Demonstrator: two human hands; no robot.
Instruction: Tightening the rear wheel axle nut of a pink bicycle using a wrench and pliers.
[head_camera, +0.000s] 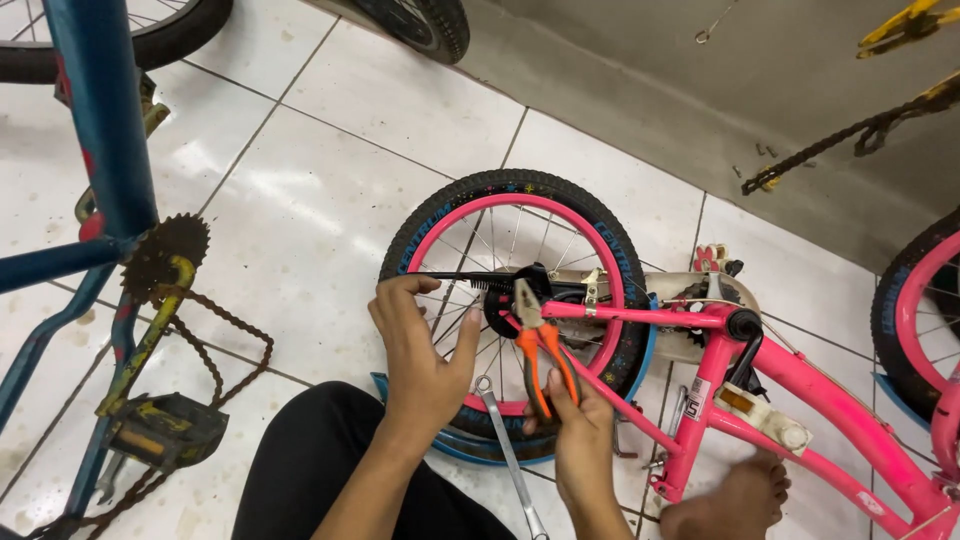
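Glossy white floor tiles (300, 190) with dark grout meet a bare grey concrete strip (640, 70).
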